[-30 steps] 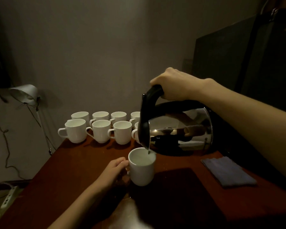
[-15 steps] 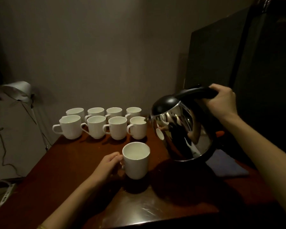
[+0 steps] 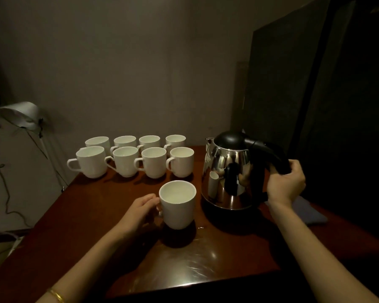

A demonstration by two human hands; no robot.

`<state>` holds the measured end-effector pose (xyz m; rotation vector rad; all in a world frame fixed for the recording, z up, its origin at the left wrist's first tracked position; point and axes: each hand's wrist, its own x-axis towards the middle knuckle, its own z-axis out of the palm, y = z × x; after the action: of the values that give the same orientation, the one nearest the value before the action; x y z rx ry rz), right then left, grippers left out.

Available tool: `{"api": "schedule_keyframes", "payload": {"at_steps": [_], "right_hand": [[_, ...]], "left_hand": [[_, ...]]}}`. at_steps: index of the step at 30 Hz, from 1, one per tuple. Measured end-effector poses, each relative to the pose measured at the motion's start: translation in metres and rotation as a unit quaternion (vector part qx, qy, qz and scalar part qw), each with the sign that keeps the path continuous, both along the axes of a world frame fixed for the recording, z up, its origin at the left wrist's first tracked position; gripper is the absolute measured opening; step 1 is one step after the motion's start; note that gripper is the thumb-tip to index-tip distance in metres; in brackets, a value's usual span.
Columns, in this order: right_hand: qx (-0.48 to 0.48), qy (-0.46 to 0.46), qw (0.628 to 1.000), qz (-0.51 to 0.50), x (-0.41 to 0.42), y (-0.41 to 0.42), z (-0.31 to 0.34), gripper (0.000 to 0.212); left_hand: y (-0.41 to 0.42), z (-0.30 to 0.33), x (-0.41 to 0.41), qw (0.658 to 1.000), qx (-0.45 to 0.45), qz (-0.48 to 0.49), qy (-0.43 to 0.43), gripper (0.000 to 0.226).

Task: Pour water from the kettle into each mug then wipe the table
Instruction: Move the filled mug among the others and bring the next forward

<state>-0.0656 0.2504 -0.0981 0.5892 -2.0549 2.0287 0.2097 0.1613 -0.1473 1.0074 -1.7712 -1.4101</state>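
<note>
We find the right grip (image 3: 286, 184) wrapped around the black handle (image 3: 269, 155) of the kettle (image 3: 228, 173), fingers curled over the handle's lower end. The kettle stands upright on the table (image 3: 96, 215), at 3 o'clock from the near mug (image 3: 177, 204), spout (image 3: 208, 140) pointing toward 9 o'clock. Its polished steel body reflects the near mug and a dark figure. Its lid (image 3: 229, 139) is black and closed.

We find the left grip (image 3: 141, 212) at the handle side of the near mug, fingers curled toward the handle; the handle itself is hidden behind the fingers, so we cannot tell how firmly it is held. The near mug sits upright on the table, just beside the kettle, apart from it. Its interior looks pale; the water level cannot be read in this light. A gold bangle (image 3: 56, 295) circles the left wrist.

At 12 o'clock from the near mug, eight white mugs (image 3: 127, 160) stand upright in two rows of four, handles pointing toward 9 o'clock. A small wet spot (image 3: 200, 227) lies on the table at 5 o'clock from the near mug.

At 3 o'clock from the right grip, a folded dark blue cloth (image 3: 311, 212) lies on the table, partly hidden by the right forearm. A white lamp (image 3: 23, 114) and loose cables (image 3: 2, 182) sit beyond the table edge at 9 o'clock.
</note>
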Motion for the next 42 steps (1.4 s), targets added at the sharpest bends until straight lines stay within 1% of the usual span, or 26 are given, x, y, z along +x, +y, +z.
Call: {"api": "schedule_keyframes", "payload": {"at_steps": [9, 14, 16, 19, 21, 24, 25, 27, 29, 31, 32, 34, 35, 38, 40, 42], "right_hand": [[-0.009, 0.001, 0.999, 0.039, 0.005, 0.003, -0.008, 0.015], [-0.006, 0.048, 0.992, 0.116, -0.001, 0.013, -0.014, 0.013], [0.004, 0.068, 0.989, 0.134, -0.005, 0.015, -0.014, 0.021], [0.025, 0.120, 0.981, 0.151, -0.006, 0.017, -0.009, 0.044], [0.039, 0.168, 0.974, 0.146, -0.003, 0.019, -0.002, 0.055], [0.013, 0.294, 0.949, 0.116, 0.012, 0.020, 0.010, 0.058], [0.001, 0.323, 0.938, 0.126, 0.021, 0.019, 0.013, 0.057], [-0.004, 0.348, 0.916, 0.201, 0.038, 0.016, 0.015, 0.057], [0.040, 0.328, 0.890, 0.313, 0.057, 0.012, 0.007, 0.059], [0.132, 0.272, 0.864, 0.402, 0.074, 0.006, -0.009, 0.065], [0.171, 0.239, 0.855, 0.428, 0.080, 0.002, -0.018, 0.070], [0.212, 0.178, 0.842, 0.463, 0.089, -0.005, -0.035, 0.080], [0.217, 0.151, 0.837, 0.479, 0.092, -0.009, -0.040, 0.082], [0.206, 0.083, 0.826, 0.518, 0.102, -0.017, -0.051, 0.080], [0.186, 0.056, 0.832, 0.520, 0.106, -0.021, -0.057, 0.077], [0.172, 0.052, 0.841, 0.511, 0.109, -0.024, -0.059, 0.075]], "left_hand": [[0.000, 0.000, -0.001, 1.000, 0.002, -0.002, 0.010, 0.028], [0.001, 0.001, -0.001, 1.000, 0.008, 0.004, 0.015, 0.029], [0.003, 0.002, -0.001, 1.000, 0.017, 0.001, 0.021, 0.029], [0.004, 0.003, 0.000, 0.999, 0.030, 0.002, 0.034, 0.027], [0.006, 0.004, -0.001, 0.998, 0.036, 0.013, 0.040, 0.027], [0.008, 0.003, -0.002, 0.997, 0.041, 0.040, 0.047, 0.029], [0.009, 0.003, -0.002, 0.997, 0.041, 0.047, 0.047, 0.029], [0.011, 0.003, -0.002, 0.996, 0.040, 0.060, 0.044, 0.029], [0.012, 0.004, -0.002, 0.996, 0.029, 0.073, 0.041, 0.027], [0.015, 0.006, -0.001, 0.995, 0.024, 0.083, 0.041, 0.025], [0.016, 0.007, -0.001, 0.995, 0.027, 0.086, 0.044, 0.024], [0.018, 0.007, -0.001, 0.994, 0.033, 0.092, 0.050, 0.024], [0.019, 0.008, 0.000, 0.994, 0.033, 0.095, 0.048, 0.024], [0.019, 0.009, 0.002, 0.995, 0.015, 0.099, 0.024, 0.026], [0.019, 0.009, 0.003, 0.995, -0.001, 0.101, 0.009, 0.026], [0.018, 0.009, 0.003, 0.994, -0.018, 0.112, 0.001, 0.024]]}}
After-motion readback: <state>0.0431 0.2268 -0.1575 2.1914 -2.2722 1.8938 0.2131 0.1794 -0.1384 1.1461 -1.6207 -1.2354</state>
